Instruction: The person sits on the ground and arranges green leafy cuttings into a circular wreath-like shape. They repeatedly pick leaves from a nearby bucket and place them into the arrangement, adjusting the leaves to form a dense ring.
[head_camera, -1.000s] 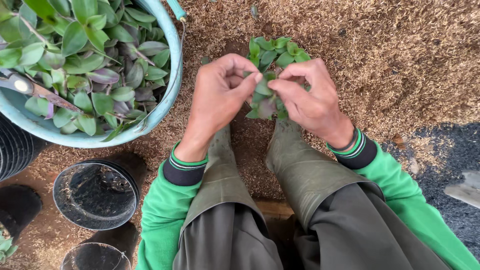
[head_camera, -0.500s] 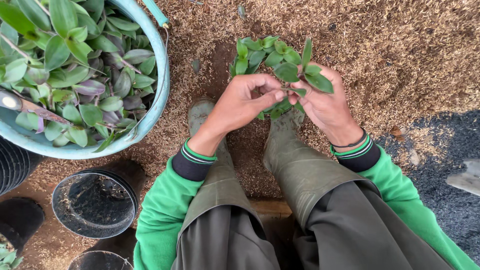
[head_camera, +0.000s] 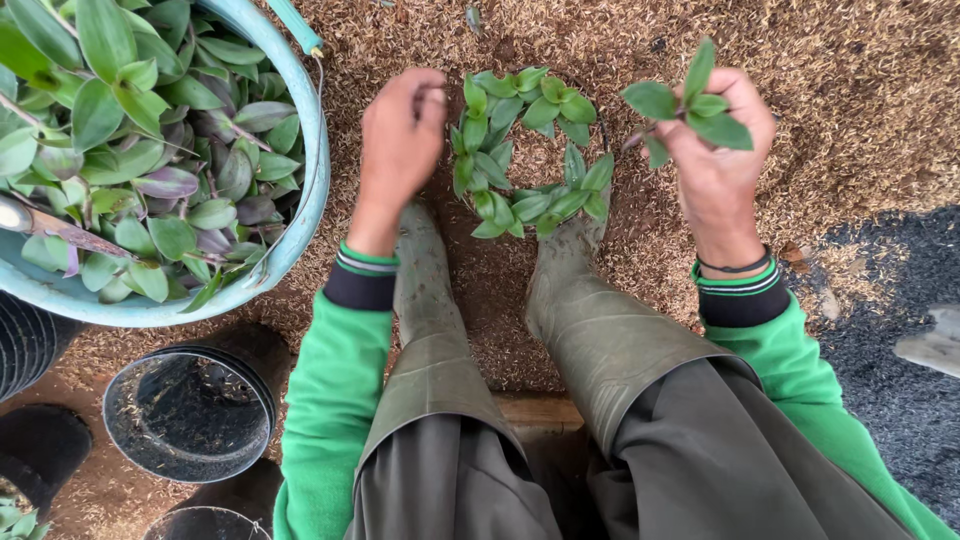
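Pinching a leafy cutting (head_camera: 690, 100), the right hand (head_camera: 715, 150) grips; left hand (head_camera: 400, 140) seemingly curled empty.

No packages, labels, signs or screens show anywhere in this view.
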